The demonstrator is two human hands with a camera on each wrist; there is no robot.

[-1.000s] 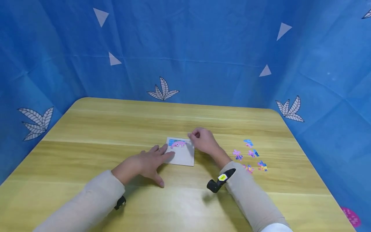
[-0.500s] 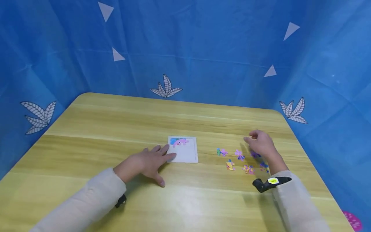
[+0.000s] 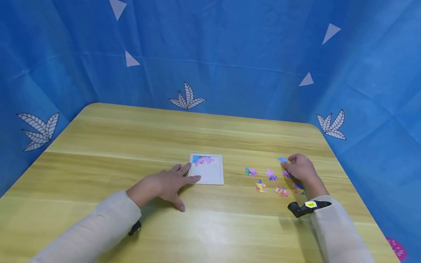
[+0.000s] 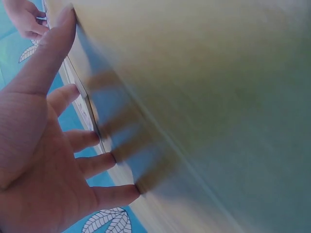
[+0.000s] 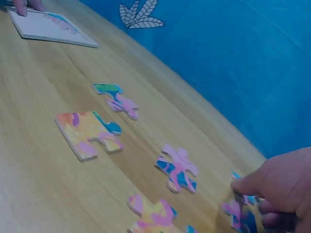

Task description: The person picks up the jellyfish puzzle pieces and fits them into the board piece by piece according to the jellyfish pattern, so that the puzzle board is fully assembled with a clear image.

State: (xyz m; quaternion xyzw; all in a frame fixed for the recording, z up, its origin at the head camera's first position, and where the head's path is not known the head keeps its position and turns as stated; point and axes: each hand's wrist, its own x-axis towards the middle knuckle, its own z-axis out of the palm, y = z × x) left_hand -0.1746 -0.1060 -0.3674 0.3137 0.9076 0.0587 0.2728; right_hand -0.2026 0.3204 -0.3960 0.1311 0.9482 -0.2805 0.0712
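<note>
My left hand lies with fingers spread at the left edge of a square white puzzle tray, its index fingertip over the tray. Assembled pieces with a pink face and blue background fill the tray's upper left. In the left wrist view, the left fingertips rest on the table. Over at the right, my right hand pinches a blue-topped puzzle piece between thumb and fingers; the thumb covers its lower part. The right wrist view shows the right thumb at that piece, near a pink and blue piece.
Several loose puzzle pieces lie between tray and right hand: a green and pink one, a pink and blue one, a yellow one and a pink-yellow one. A blue curtain stands behind the wooden table.
My right hand has gone from the tray's upper right corner out to the loose pieces, then lowered slightly onto the blue-topped piece. The left hand has stayed in place.
</note>
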